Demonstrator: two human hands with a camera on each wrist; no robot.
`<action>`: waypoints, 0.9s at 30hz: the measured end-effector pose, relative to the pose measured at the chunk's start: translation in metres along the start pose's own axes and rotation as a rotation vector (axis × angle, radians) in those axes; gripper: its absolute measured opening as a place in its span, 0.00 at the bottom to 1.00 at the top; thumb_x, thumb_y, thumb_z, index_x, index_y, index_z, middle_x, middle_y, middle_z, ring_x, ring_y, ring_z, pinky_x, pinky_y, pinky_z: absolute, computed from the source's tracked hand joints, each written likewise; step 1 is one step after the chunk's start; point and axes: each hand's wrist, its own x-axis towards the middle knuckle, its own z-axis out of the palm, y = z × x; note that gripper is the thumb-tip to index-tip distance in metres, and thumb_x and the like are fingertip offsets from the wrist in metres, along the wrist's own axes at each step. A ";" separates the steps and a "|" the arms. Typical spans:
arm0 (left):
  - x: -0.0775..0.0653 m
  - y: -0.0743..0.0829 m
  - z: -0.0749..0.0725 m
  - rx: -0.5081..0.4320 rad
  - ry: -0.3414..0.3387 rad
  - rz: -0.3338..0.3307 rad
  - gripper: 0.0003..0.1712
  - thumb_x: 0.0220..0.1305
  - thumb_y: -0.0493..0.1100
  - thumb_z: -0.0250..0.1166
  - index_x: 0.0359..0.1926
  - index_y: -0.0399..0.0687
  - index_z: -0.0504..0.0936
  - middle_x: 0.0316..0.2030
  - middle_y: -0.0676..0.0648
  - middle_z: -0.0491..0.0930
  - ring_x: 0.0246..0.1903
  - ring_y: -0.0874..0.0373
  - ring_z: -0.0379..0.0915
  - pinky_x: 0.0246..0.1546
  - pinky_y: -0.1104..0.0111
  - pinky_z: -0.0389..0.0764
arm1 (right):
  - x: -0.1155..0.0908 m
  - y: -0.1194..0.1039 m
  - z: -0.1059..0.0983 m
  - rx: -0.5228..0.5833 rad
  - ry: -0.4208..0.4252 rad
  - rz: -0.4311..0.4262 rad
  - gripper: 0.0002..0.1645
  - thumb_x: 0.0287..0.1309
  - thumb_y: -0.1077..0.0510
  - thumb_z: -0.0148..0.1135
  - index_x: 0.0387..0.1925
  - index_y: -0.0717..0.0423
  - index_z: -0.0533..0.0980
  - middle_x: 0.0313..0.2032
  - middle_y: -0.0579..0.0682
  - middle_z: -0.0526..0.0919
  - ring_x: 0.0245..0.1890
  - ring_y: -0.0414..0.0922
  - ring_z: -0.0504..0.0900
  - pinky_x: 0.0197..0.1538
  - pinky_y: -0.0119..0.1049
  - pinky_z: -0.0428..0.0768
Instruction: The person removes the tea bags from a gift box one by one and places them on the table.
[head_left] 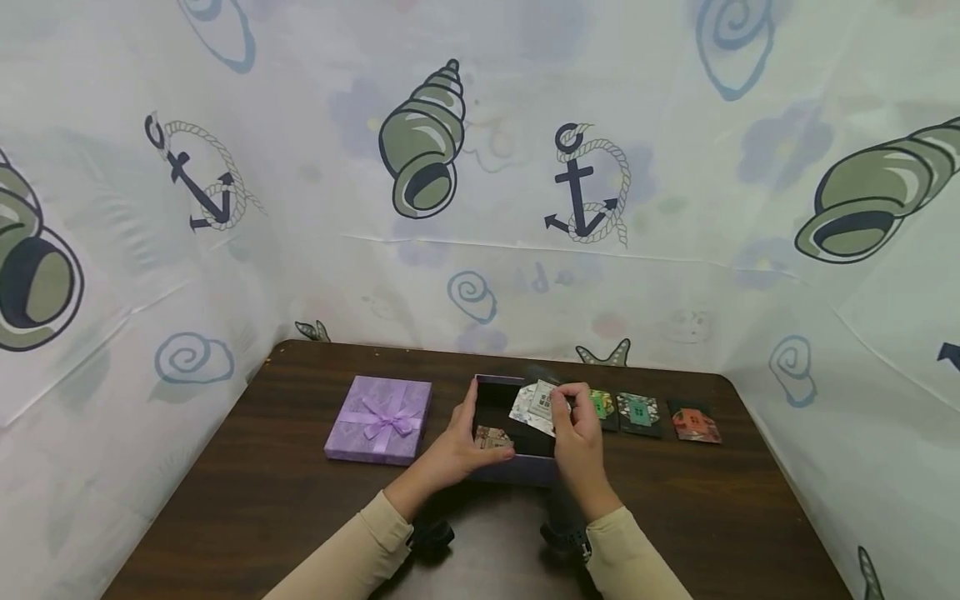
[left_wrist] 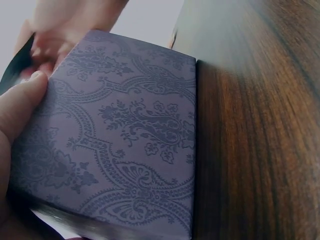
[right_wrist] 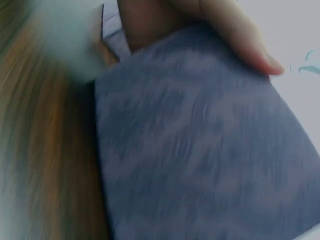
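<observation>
An open purple box [head_left: 517, 472] with a dark inside stands on the table, its patterned wall [left_wrist: 135, 135] filling much of the left wrist view. My left hand [head_left: 448, 450] holds the box by its left side, fingers along the wall and thumb over the near edge. Over the right part of the box, my right hand [head_left: 581, 442] pinches a flat white packet [head_left: 532, 407] with a grey house-like picture. A brownish packet [head_left: 492, 437] lies inside, close to the left thumb. In the blurred right wrist view, the box [right_wrist: 200, 145] hides most of the right hand.
Left of the box lies a lilac lid [head_left: 375, 446] with a ribbon bow. To the right, a green-and-yellow packet [head_left: 602, 406], a teal packet [head_left: 639, 412] and an orange packet [head_left: 696, 423] lie in a row on the dark wooden table [head_left: 247, 500]. Printed cloth [head_left: 495, 108] hangs behind.
</observation>
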 end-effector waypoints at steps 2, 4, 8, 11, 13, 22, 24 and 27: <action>0.000 0.000 0.000 0.002 -0.008 0.002 0.81 0.57 0.67 0.82 0.90 0.66 0.29 0.86 0.33 0.44 0.83 0.29 0.51 0.77 0.32 0.63 | -0.005 0.005 -0.010 0.046 0.034 -0.002 0.13 0.86 0.52 0.54 0.53 0.60 0.74 0.46 0.50 0.74 0.44 0.43 0.72 0.43 0.32 0.71; -0.001 -0.001 0.000 -0.003 -0.017 0.001 0.80 0.59 0.65 0.82 0.89 0.67 0.27 0.87 0.33 0.43 0.83 0.29 0.50 0.76 0.31 0.63 | -0.010 0.011 -0.022 0.079 0.057 -0.001 0.13 0.86 0.55 0.54 0.56 0.62 0.73 0.46 0.50 0.73 0.41 0.42 0.72 0.41 0.31 0.71; 0.000 -0.001 -0.001 -0.003 -0.025 0.001 0.81 0.59 0.67 0.81 0.89 0.69 0.27 0.87 0.34 0.42 0.83 0.28 0.51 0.75 0.30 0.63 | -0.016 0.025 -0.047 0.136 0.111 0.009 0.20 0.84 0.60 0.55 0.67 0.66 0.67 0.38 0.48 0.71 0.32 0.40 0.69 0.35 0.33 0.70; 0.000 0.000 -0.002 -0.001 -0.025 -0.001 0.81 0.58 0.68 0.81 0.89 0.69 0.27 0.87 0.34 0.42 0.83 0.28 0.52 0.75 0.30 0.63 | -0.021 0.034 -0.065 0.100 0.166 0.024 0.23 0.82 0.62 0.58 0.70 0.66 0.67 0.32 0.47 0.68 0.27 0.39 0.65 0.31 0.34 0.67; 0.001 0.000 -0.002 0.000 -0.024 -0.003 0.81 0.58 0.69 0.81 0.89 0.70 0.27 0.87 0.34 0.42 0.83 0.28 0.52 0.75 0.29 0.63 | -0.025 0.040 -0.078 0.047 0.189 0.045 0.22 0.82 0.61 0.59 0.69 0.63 0.70 0.32 0.47 0.68 0.27 0.40 0.64 0.31 0.35 0.66; -0.002 -0.001 -0.002 -0.012 -0.039 -0.008 0.80 0.60 0.65 0.81 0.88 0.72 0.25 0.88 0.35 0.40 0.84 0.28 0.49 0.76 0.30 0.62 | -0.045 0.057 -0.120 -0.130 0.115 0.216 0.17 0.81 0.53 0.62 0.62 0.57 0.78 0.46 0.47 0.77 0.38 0.41 0.72 0.41 0.31 0.73; -0.001 -0.001 -0.002 -0.007 -0.037 -0.008 0.80 0.59 0.66 0.81 0.88 0.72 0.25 0.88 0.35 0.41 0.83 0.28 0.51 0.76 0.30 0.63 | -0.046 0.060 -0.124 -0.155 0.061 0.244 0.18 0.81 0.50 0.63 0.62 0.56 0.80 0.43 0.48 0.78 0.37 0.41 0.73 0.42 0.32 0.74; -0.001 0.000 -0.001 -0.007 -0.034 -0.012 0.80 0.60 0.65 0.81 0.88 0.73 0.26 0.88 0.36 0.41 0.82 0.28 0.52 0.76 0.30 0.63 | -0.045 0.065 -0.128 -0.197 -0.022 0.283 0.18 0.81 0.48 0.63 0.61 0.54 0.82 0.40 0.52 0.78 0.35 0.41 0.74 0.41 0.33 0.75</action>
